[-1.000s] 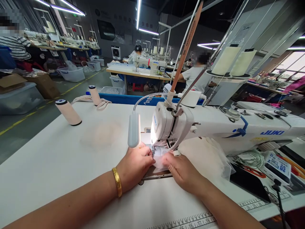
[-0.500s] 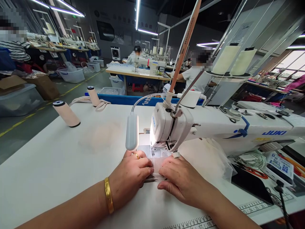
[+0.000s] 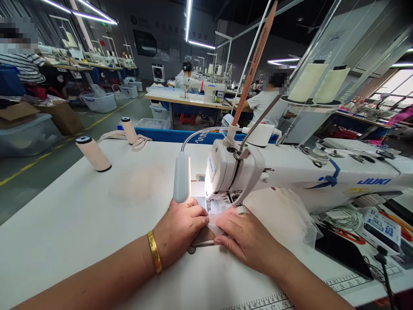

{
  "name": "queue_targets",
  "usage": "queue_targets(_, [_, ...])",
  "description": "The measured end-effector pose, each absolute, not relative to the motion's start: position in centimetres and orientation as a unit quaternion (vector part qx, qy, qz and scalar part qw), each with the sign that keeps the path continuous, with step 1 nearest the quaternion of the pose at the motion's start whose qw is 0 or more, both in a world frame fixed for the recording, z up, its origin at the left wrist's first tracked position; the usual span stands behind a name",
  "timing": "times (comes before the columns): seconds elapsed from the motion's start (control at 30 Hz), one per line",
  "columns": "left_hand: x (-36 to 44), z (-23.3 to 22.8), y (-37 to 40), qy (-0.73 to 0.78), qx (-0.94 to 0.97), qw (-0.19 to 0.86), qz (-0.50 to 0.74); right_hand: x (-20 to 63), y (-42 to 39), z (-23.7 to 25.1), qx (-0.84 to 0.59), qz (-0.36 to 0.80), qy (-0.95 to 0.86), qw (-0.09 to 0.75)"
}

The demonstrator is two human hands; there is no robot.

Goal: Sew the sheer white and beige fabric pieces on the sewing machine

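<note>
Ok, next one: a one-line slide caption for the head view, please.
Both hands, left hand and right hand, press a small sheer fabric piece flat under the sewing machine needle.

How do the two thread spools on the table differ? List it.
The near spool looks larger and leans left on bare tabletop; the far spool looks smaller, sits closer to the table's back edge and stands beside a loose strap. Both are cream-coloured with dark tops, and neither hand touches them.
</note>
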State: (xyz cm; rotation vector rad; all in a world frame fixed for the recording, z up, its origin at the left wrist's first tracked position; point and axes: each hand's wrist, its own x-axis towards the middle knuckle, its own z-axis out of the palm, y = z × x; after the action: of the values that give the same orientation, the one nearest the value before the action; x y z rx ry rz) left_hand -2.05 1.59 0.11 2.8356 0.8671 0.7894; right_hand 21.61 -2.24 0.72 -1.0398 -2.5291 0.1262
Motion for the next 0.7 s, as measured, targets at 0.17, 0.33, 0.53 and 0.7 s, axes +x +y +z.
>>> queue_targets(0.17, [-2.1, 0.0, 1.5, 0.282, 0.924, 0.038, 0.257, 21.6, -2.1, 0.6, -0.374, 0.044, -0.903, 0.207])
queue_targets(0.33, [-2.1, -0.1, 1.7, 0.283, 0.924, 0.037, 0.256, 21.5, -2.0, 0.3, -0.382, 0.042, -0.900, 0.209])
queue_targets(0.53, [-2.2, -0.2, 2.5, 0.289, 0.923, 0.026, 0.253, 21.4, -1.9, 0.3, -0.403, 0.047, -0.893, 0.192])
queue_targets(0.7, [-2.2, -0.3, 3.0, 0.298, 0.922, 0.015, 0.248, 21.4, -1.7, 0.0, -0.415, 0.038, -0.890, 0.184])
